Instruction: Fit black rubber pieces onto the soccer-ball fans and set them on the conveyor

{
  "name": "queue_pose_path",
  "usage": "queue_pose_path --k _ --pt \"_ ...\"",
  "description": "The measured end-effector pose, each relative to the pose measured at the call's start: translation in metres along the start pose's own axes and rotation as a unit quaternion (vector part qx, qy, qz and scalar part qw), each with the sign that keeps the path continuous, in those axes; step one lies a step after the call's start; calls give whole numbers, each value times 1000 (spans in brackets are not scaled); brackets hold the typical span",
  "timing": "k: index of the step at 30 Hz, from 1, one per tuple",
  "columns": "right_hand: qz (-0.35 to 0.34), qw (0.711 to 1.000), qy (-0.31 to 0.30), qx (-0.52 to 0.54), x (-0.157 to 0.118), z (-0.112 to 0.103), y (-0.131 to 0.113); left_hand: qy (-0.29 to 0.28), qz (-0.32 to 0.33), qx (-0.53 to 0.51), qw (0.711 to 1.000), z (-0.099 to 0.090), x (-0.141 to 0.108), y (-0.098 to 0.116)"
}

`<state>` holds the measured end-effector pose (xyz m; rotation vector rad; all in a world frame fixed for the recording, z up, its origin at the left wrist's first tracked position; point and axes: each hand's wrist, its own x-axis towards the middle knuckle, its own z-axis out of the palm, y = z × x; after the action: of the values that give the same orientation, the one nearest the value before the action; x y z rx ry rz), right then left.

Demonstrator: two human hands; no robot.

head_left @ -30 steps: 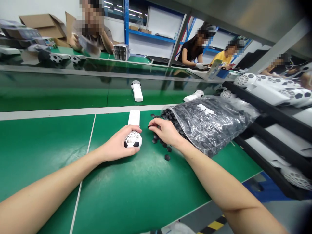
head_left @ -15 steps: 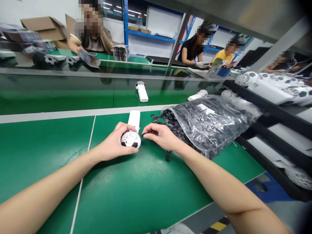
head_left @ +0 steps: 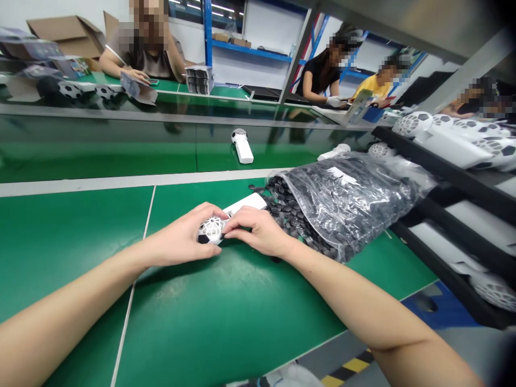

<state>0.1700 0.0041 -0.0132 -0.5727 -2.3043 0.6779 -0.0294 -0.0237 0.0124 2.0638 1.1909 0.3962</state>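
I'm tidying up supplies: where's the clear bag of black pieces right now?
In the head view, the clear bag lies right of centre on the green table, between the right hand and the black rack.

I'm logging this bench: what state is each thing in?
Fan, held, slanted on the table.
Left hand, curled around the fan.
Right hand, pinched at the fan, apparently on a black piece.
Bag, open, lying flat.
Loose pieces, spilled at its mouth.
Far fan, lying, unheld.
Carton, open.
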Motion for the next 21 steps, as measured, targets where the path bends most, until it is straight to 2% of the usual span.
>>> queue_pose_path --k 3,6,16,21 --pt "23 1000 6 4 1 3 0 80 -6 16 997 12 3 0" --pt "49 999 20 8 2 5 1 122 -12 21 992 18 5 0" --pt "18 999 27 33 7 5 9 159 -33 2 987 22 6 0" --pt "70 997 29 24 9 6 14 189 -45 -13 981 27 9 1"
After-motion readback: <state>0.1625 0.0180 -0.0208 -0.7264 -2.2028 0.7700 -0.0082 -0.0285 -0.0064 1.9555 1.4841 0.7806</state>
